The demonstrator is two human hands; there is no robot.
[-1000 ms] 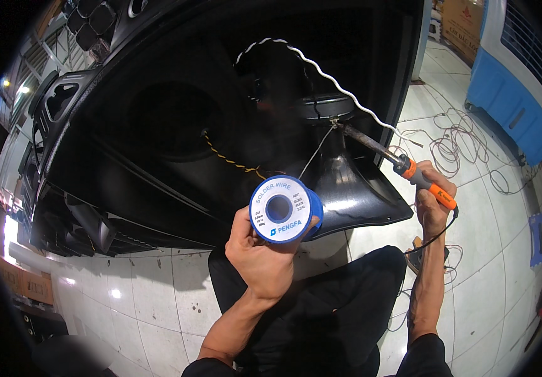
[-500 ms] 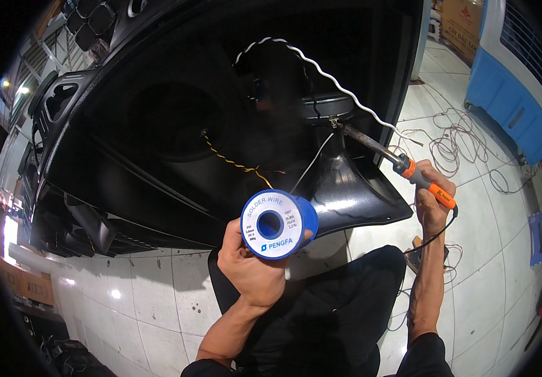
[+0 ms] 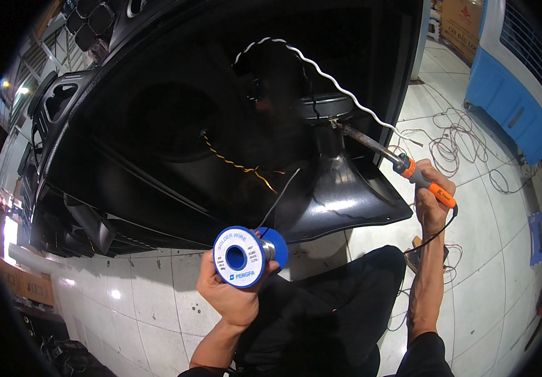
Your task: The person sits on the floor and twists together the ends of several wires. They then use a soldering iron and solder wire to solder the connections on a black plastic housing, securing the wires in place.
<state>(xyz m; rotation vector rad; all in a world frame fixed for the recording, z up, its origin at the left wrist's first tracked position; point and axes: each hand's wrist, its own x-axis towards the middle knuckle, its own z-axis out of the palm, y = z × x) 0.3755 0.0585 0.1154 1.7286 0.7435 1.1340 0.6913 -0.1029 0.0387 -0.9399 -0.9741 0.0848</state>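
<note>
The left hand (image 3: 232, 303) clasps a blue-and-white solder spool (image 3: 251, 257) near the wide edge of a glossy black horn (image 3: 346, 188). The right hand (image 3: 434, 210) grips an orange-and-grey soldering iron (image 3: 405, 166), tip by the narrow end.

L fingers (image 3: 207, 267) – solder spool (image 3: 252, 254), R fingers (image 3: 431, 200) – iron (image 3: 402, 164), blk horn (image 3: 341, 191)

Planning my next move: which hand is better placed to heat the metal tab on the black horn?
Right, most likely: the right hand grips the soldering iron, which reaches the metal tab. The left hand holds the solder spool lower down, its wire ending clear of the tab.
</note>
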